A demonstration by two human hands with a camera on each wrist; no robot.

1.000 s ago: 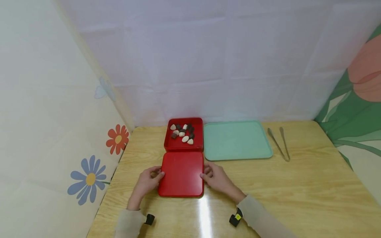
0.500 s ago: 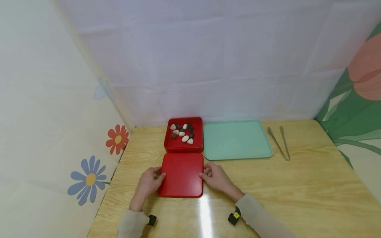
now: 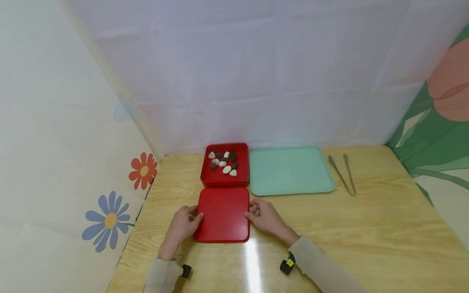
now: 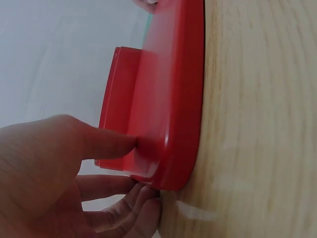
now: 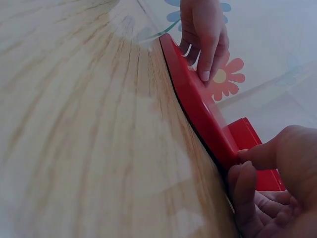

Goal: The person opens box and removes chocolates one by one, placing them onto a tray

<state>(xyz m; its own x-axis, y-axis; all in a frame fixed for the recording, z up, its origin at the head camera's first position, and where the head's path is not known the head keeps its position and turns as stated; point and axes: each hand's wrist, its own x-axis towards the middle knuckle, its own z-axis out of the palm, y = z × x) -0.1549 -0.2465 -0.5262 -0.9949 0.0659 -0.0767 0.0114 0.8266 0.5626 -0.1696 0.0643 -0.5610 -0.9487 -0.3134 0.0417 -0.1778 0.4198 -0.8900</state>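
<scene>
A red rectangular lid lies on the table in front of an open red box. My left hand holds the lid's left side, thumb on the top and the other fingers at the edge. At the opposite side, my right hand pinches the rim between thumb and curled fingers. The right wrist view shows the lid's underside edge close along the wood. Several white and dark brown pieces, like chocolates or pebbles, including a white oval piece, lie in the box.
A mint-green tray stands to the right of the box. Metal tongs lie spread beyond it on the wooden table. White cloth hangs behind, and a flower-printed sheet borders the left side.
The lid has shifted very slightly toward me, away from the box, with both hands on it. My left thumb lies a little farther over its top. Box, tray and tongs stay put.
</scene>
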